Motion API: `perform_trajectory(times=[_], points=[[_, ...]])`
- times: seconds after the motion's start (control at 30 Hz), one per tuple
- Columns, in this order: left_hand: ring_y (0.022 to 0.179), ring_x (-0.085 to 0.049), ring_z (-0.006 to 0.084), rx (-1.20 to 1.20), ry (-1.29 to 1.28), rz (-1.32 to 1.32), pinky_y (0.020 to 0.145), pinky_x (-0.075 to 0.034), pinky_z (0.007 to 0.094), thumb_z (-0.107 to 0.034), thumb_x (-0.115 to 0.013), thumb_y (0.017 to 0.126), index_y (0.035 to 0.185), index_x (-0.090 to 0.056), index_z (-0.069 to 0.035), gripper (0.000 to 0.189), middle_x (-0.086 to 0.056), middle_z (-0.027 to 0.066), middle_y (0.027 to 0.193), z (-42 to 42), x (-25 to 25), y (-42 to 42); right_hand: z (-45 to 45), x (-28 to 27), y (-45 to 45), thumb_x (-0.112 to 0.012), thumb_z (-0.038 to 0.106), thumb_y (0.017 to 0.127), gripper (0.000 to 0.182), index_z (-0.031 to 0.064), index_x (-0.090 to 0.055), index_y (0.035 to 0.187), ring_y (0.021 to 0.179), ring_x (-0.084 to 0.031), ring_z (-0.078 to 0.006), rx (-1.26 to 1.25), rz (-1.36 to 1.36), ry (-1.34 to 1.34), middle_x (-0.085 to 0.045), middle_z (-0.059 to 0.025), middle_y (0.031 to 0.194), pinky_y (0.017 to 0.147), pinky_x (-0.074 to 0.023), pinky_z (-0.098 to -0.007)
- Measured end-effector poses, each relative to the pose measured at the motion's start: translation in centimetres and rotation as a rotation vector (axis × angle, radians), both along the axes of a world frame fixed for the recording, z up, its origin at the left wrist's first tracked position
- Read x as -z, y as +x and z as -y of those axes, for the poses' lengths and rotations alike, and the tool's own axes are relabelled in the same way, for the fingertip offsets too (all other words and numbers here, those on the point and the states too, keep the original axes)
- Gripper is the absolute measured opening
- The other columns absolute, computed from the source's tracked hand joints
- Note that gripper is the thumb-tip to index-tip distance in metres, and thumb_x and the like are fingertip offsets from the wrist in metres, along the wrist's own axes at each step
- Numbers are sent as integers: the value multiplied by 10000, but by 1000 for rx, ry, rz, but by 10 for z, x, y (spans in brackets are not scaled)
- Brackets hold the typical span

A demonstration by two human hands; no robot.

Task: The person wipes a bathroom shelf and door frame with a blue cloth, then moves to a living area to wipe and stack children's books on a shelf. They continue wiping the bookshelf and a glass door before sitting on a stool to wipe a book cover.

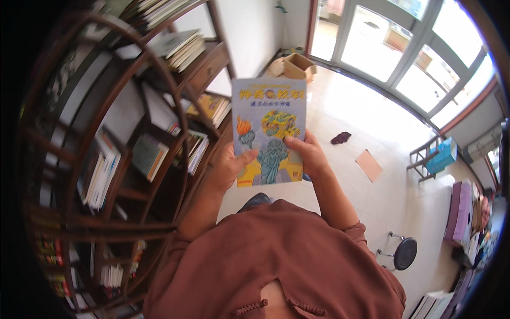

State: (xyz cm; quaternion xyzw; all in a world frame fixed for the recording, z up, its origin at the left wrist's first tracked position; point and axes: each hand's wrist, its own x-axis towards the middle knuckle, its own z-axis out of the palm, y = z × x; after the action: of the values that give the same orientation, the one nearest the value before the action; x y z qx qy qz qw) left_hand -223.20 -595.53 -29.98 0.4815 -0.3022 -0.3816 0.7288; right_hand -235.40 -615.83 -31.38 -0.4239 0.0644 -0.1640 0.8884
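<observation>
A thin picture book with a grey-blue and yellow cover is held up in front of my body, its front facing me. The cover bears writing and drawings of a yellow bus, a flaming torch and a green robed statue. My left hand grips its lower left side, with the thumb lying on the cover. On the opposite edge my right hand holds the book, thumb pressed on the drawing. The fingers of both hands are hidden behind the book.
Along the left runs a dark wooden bookshelf with a curved frame and stacked books. A cardboard box sits near the glass doors. On the floor lie a dark cloth and a pinkish sheet. A round stool and a chair stand right.
</observation>
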Motion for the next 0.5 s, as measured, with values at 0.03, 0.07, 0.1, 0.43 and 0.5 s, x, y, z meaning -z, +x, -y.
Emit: perform_trajectory(times=[0.03,0.07,0.1,0.43,0.5], points=[[1223,-546,158,60,64,-97,1027,-440,323,-194,-733,940,1404,-513,33,561,-578,89,1365,27,5,9,14,1,-3,-677,128,962,358,-14,-583,1276,986,-680,-190,44,-20,-22,-691,-118,1189,862,-570,-351],[1010,-679,172,35,-27,-118,910,-546,321,-52,-639,971,1273,-595,25,316,-696,70,1145,58,10,11,29,0,-7,-653,171,988,285,-5,-604,1207,943,-669,-158,125,-51,-17,-698,-86,1102,822,-565,-326],[1029,-672,173,12,11,-108,921,-542,328,-41,-628,969,1286,-586,21,326,-687,72,1166,90,17,17,58,2,-12,-643,185,996,262,-2,-605,1175,932,-664,-145,261,-57,15,-692,-73,1066,813,-563,-321],[1254,-543,202,198,-65,65,1061,-451,354,-148,-578,986,1465,-418,-14,522,-532,109,1406,426,81,29,270,-12,40,-672,153,861,274,54,-608,1109,1029,-624,-380,773,-234,-1596,-649,-156,1060,891,-491,-462],[1225,-568,188,321,-86,-72,1041,-465,343,-163,-623,964,1463,-436,-11,554,-564,109,1378,496,105,33,331,-70,35,-670,173,809,397,98,-619,1195,1096,-583,-430,534,-382,-1809,-624,-219,1171,937,-472,-471]])
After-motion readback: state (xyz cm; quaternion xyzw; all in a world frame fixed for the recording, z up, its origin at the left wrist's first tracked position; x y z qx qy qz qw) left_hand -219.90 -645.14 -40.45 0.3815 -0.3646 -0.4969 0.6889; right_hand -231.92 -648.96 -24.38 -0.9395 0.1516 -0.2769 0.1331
